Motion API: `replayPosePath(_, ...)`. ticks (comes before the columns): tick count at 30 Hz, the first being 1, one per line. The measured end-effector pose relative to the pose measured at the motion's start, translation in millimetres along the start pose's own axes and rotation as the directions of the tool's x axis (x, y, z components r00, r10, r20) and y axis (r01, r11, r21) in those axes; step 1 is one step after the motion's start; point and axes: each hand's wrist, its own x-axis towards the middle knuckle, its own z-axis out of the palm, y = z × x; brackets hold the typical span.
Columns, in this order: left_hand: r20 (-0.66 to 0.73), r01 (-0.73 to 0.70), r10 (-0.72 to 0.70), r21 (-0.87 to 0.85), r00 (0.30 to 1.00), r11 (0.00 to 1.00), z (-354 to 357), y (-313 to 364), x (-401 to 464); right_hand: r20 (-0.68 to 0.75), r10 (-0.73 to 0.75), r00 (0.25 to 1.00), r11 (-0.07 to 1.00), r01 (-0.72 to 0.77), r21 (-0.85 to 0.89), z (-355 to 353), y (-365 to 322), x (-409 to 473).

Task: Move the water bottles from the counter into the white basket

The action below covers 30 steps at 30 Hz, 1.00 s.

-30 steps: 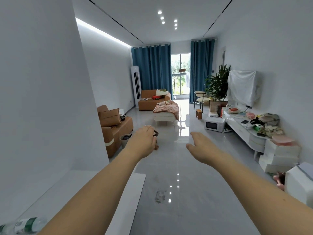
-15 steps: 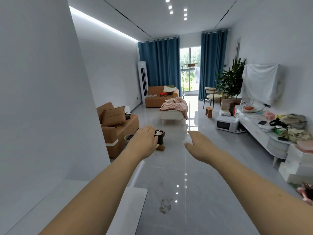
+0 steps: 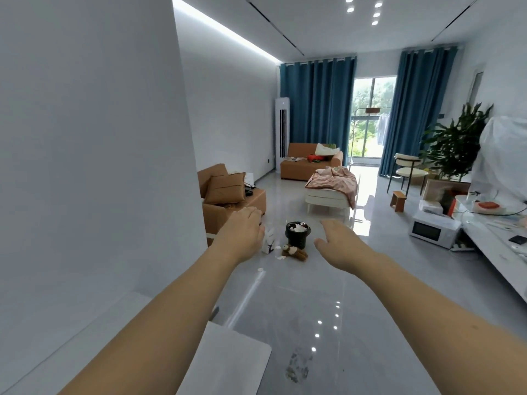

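Water bottles and the white basket are not seen anywhere in the head view, so their place cannot be told. Both bare arms are stretched forward above a glossy grey floor (image 3: pixel 356 323). The left hand (image 3: pixel 242 232) is held palm down with the fingers (image 3: pixel 252 213) loosely apart and nothing gripped; the right hand (image 3: pixel 339 243) is likewise held open, fingers spread slightly, with nothing in it. A white counter (image 3: pixel 228 363) is seen at the lower left, its rounded corner lying under the left forearm beside a white wall (image 3: pixel 94 155). Between the two hands, farther off on the floor, a small black bin (image 3: pixel 298 233) is stood upright, with a brown plush toy (image 3: pixel 293 251) lying just beside its base. A tan sofa (image 3: pixel 228 201) is set behind the left hand against the wall, and a white microwave (image 3: pixel 433 230) is placed on the floor at the right, well apart from the hands. Blue curtains (image 3: pixel 316 109) are hung at the far end.
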Motion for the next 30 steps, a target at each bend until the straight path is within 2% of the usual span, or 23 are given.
replayPosePath(5, -0.052, 0.235, -0.233, 0.039, 0.971, 0.971, -13, -63, -17, 0.087, -0.19, 0.978, 0.982, 0.187, 0.041, 27, -53, 47)
replayPosePath(10, -0.069, 0.476, -0.471, 0.096, 0.879, 0.874, -44, -128, -78, 0.163, -0.439, 0.884, 0.896, 0.416, 0.158, 57, -135, 64)
replayPosePath(16, -0.158, 0.734, -0.717, 0.148, 0.679, 0.663, -84, -165, -210, 0.263, -0.727, 0.635, 0.687, 0.682, 0.251, 109, -249, 21)
replayPosePath(18, -0.196, 0.821, -0.797, 0.143, 0.571, 0.553, -100, -165, -264, 0.292, -0.804, 0.518, 0.592, 0.746, 0.305, 124, -287, -11)
replayPosePath(20, -0.221, 0.868, -0.84, 0.139, 0.496, 0.477, -110, -162, -304, 0.286, -0.845, 0.452, 0.53, 0.777, 0.339, 134, -312, -38)
replayPosePath(24, -0.271, 0.954, -0.915, 0.121, 0.298, 0.275, -128, -144, -388, 0.312, -0.916, 0.251, 0.368, 0.836, 0.408, 155, -357, -103)
replayPosePath(26, -0.273, 0.973, -0.934, 0.102, 0.229, 0.208, -131, -136, -415, 0.313, -0.931, 0.189, 0.315, 0.849, 0.424, 163, -371, -126)
replayPosePath(30, -0.276, 0.984, -0.946, 0.102, 0.171, 0.148, -134, -127, -444, 0.329, -0.935, 0.131, 0.275, 0.854, 0.442, 176, -387, -152)
